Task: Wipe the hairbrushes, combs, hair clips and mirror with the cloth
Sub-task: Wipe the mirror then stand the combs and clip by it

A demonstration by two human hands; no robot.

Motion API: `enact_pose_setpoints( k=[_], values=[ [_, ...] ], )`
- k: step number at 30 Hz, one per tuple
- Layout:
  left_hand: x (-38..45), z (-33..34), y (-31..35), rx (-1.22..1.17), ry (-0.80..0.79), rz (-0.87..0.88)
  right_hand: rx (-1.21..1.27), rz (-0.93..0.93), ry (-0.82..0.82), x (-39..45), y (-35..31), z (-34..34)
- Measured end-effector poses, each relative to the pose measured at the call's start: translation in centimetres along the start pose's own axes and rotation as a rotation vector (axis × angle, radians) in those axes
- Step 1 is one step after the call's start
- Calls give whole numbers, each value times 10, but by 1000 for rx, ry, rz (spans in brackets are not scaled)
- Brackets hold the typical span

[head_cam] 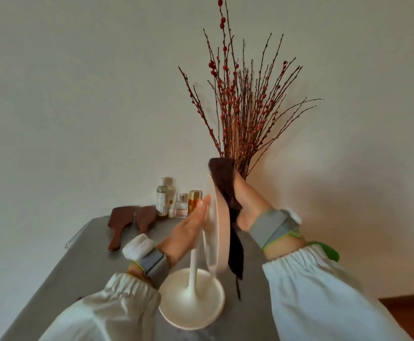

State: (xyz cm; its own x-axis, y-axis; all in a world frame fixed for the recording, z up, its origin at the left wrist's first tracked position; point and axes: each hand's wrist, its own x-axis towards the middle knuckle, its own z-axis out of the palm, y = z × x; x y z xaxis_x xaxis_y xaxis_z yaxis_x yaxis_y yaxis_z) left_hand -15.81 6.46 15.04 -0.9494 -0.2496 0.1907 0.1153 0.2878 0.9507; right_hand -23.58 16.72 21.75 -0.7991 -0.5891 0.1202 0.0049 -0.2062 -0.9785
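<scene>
Round white base [176,313] of the mirror [222,217] sits at the near edge of the grey table [53,279], stem up to a tilted disc seen edge-on. Left hand [188,227], fingers straight, braces its back; right hand [244,200] presses the dark cloth [225,185] on the other side, grip hidden. Prob light, top-heavy, glass fragile: steady by rim/stem. Hairbrushes [127,220] & bottles [176,200] at far edge, vase twigs [245,114] just behind; room w/ care on left.
</scene>
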Motion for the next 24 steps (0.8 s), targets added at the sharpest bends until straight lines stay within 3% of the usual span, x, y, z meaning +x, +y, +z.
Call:
enact_pose_setpoints(
  k=[2,6,8,9,11,14,17,20,24],
  values=[
    [1,0,0,4,34,-43,-332,-188,27,-6,12,4],
    [0,5,6,-110,95,-101,-465,-489,151,-41,77,-2],
    [3,6,11,-119,65,-79,-705,-596,294,-54,117,-10],
    [3,7,13,-72,63,-70,-824,-584,310,-59,136,-15],
    [1,9,14,86,29,-40,-876,-358,188,-68,157,-23],
    [2,10,11,239,17,-33,-722,-165,32,-72,161,-35],
    [6,10,14,259,4,-17,-665,-24,161,-59,152,-48],
    [6,9,8,275,-16,17,-277,-30,136,-38,113,-43],
    [7,2,4,237,-17,11,7,-72,35,7,50,-22]
  ],
)
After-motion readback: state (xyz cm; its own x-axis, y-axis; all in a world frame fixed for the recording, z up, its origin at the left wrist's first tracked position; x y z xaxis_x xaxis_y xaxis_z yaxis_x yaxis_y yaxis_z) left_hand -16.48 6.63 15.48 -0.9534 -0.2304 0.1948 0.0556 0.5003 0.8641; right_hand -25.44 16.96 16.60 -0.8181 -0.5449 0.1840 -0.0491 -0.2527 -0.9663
